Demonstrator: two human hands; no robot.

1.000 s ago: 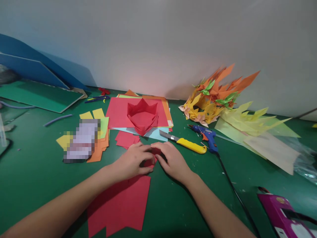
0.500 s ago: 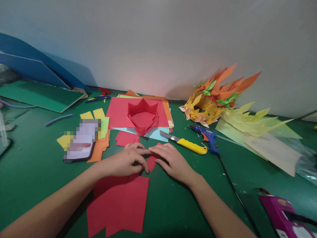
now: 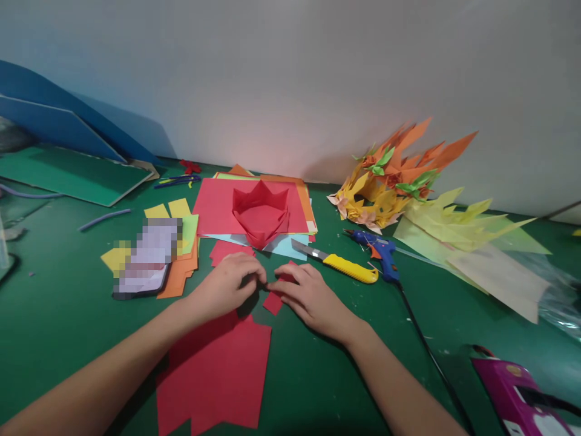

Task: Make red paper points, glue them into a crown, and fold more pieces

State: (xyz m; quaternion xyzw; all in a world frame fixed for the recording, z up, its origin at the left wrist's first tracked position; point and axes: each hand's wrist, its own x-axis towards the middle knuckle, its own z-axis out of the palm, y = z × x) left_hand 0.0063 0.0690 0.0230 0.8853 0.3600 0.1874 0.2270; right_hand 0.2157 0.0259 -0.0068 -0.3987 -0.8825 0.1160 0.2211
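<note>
My left hand [image 3: 227,283] is curled, thumb and forefinger drawn together just left of a small red paper piece [image 3: 273,303]. Whether anything sits between those fingertips is hidden. My right hand [image 3: 313,297] presses and grips the small piece against the table, its fingers over the upper part, the lower end sticking out. Under and in front of my left wrist lie larger red paper sheets [image 3: 218,375] with notched edges. Behind my hands a folded red paper crown [image 3: 261,215] with pointed tips stands on a stack of coloured paper [image 3: 211,206].
A yellow utility knife [image 3: 347,266], blade out, lies beyond my right hand, beside a blue glue gun [image 3: 385,257]. To the left, a phone [image 3: 149,257] rests near paper scraps. Leafy paper crowns [image 3: 376,197] stand back right; a purple box [image 3: 512,387] is at lower right.
My left hand has drawn back slightly to the left, and its fingers have curled in. The small red piece has turned a little, still under my right hand.
</note>
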